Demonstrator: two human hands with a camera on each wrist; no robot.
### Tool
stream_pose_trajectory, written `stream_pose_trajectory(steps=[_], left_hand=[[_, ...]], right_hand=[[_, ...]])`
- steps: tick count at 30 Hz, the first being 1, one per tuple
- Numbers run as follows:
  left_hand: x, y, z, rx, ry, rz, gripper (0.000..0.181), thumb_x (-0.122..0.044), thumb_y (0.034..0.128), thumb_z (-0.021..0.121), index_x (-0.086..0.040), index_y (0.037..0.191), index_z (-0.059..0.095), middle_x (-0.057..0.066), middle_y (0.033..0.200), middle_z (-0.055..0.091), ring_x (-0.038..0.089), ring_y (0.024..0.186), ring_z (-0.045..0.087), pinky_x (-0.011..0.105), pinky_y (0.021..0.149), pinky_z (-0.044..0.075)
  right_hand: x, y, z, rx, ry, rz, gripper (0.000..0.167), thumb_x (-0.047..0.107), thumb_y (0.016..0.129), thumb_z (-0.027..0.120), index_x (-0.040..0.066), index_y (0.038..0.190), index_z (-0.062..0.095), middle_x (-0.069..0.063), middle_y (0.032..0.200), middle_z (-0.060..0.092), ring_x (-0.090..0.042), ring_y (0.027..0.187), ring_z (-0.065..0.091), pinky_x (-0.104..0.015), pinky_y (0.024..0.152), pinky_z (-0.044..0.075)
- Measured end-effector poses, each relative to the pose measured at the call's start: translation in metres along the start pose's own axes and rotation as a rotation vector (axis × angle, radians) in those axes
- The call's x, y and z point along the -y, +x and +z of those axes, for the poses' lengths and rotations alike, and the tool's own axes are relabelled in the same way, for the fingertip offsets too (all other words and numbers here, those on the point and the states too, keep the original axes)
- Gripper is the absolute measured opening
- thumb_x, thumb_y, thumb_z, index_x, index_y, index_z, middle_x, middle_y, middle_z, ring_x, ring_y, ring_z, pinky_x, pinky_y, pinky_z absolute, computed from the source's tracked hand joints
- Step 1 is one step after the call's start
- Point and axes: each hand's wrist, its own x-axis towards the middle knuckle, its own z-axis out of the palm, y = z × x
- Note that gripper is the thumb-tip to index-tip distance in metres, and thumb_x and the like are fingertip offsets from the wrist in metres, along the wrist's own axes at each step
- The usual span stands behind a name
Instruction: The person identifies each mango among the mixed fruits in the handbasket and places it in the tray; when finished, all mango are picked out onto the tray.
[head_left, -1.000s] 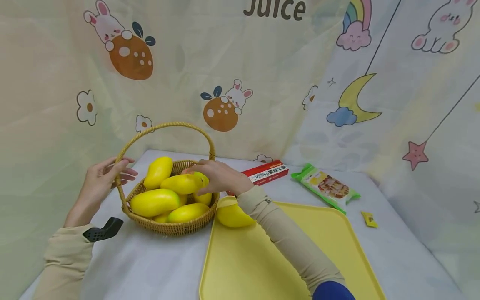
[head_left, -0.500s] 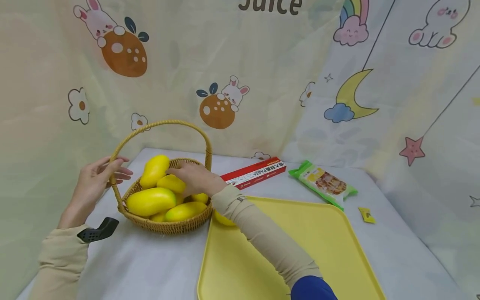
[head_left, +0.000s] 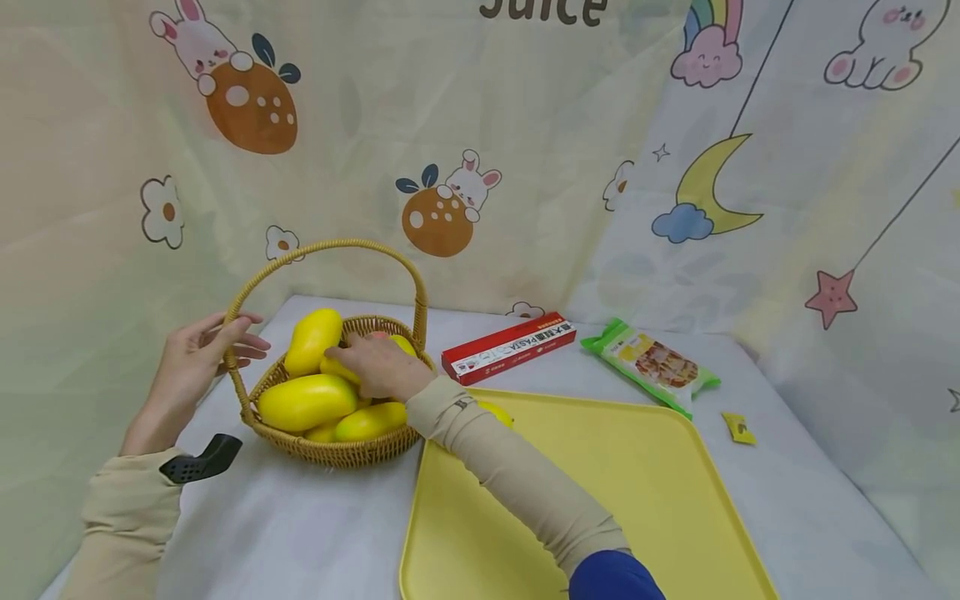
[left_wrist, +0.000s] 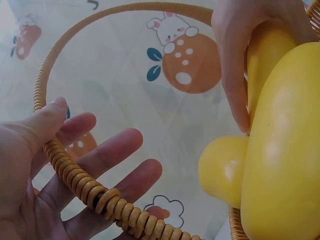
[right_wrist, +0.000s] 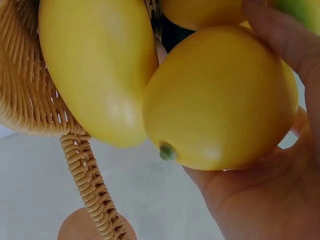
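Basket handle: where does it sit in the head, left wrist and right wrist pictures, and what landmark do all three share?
Head: the basket handle arches over the basket, left of centre.
Left wrist: it curves from the top down the left side to the bottom edge.
Right wrist: a short stretch at lower left runs from the rim to the bottom edge.
Shared landmark: the right hand, gripping a mango.

At lower left, a wrinkled beige left sleeve point(head_left: 131, 525) has an angled black piece point(head_left: 201, 460) with small holes by its cuff. The beige right sleeve point(head_left: 517, 475), toward bottom centre, meets a deep-blue covering point(head_left: 615, 577).
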Motion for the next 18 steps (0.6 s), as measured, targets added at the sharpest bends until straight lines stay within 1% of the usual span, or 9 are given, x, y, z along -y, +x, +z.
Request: stream_pose_trajectory(steps=[3, 8, 13, 15, 18], left_hand=[[-0.001, 0.0, 0.0, 0.001, 0.002, -0.008, 0.027, -0.037, 0.0995, 0.049, -0.021, 0.118, 0.062, -0.012, 0.085, 0.072, 0.003, 0.08, 0.067, 0.016, 0.071, 0.052], [-0.001, -0.001, 0.001, -0.009, 0.023, -0.025, 0.031, -0.04, 0.0992, 0.048, -0.021, 0.119, 0.061, -0.015, 0.084, 0.071, 0.003, 0.081, 0.067, 0.017, 0.072, 0.052], [-0.001, -0.001, 0.001, -0.021, 0.035, -0.031, 0.034, -0.042, 0.0989, 0.047, -0.019, 0.121, 0.06, -0.017, 0.084, 0.07, 0.002, 0.082, 0.066, 0.017, 0.073, 0.052], [-0.002, -0.001, 0.0, -0.014, 0.034, -0.022, 0.033, -0.041, 0.0993, 0.047, -0.02, 0.121, 0.06, -0.016, 0.085, 0.07, 0.002, 0.082, 0.066, 0.017, 0.073, 0.052], [-0.001, -0.001, 0.0, -0.018, 0.032, -0.022, 0.032, -0.041, 0.0992, 0.047, -0.021, 0.12, 0.061, -0.017, 0.084, 0.07, 0.002, 0.082, 0.066, 0.017, 0.073, 0.052]], right_hand=[[0.0, -0.001, 0.001, 0.007, 0.027, 0.006, 0.063, 0.017, 0.084, 0.074, 0.023, 0.14, 0.046, -0.005, 0.126, 0.053, -0.012, 0.1, 0.054, -0.022, 0.086, 0.048], [-0.004, -0.004, 0.0, -0.006, 0.053, -0.008, 0.06, 0.019, 0.084, 0.075, 0.022, 0.138, 0.047, -0.004, 0.122, 0.054, -0.013, 0.1, 0.054, -0.021, 0.087, 0.048], [-0.01, -0.011, -0.007, -0.023, 0.068, -0.015, 0.063, 0.024, 0.084, 0.074, 0.022, 0.141, 0.045, -0.003, 0.124, 0.055, -0.015, 0.104, 0.056, -0.028, 0.089, 0.049], [-0.013, -0.015, -0.011, -0.035, 0.072, -0.027, 0.066, 0.027, 0.084, 0.075, 0.022, 0.142, 0.044, -0.004, 0.124, 0.056, -0.017, 0.105, 0.057, -0.03, 0.089, 0.049], [-0.018, -0.022, -0.015, -0.059, 0.084, -0.052, 0.068, 0.029, 0.083, 0.076, 0.02, 0.143, 0.044, -0.003, 0.128, 0.056, -0.016, 0.111, 0.056, -0.03, 0.093, 0.048]])
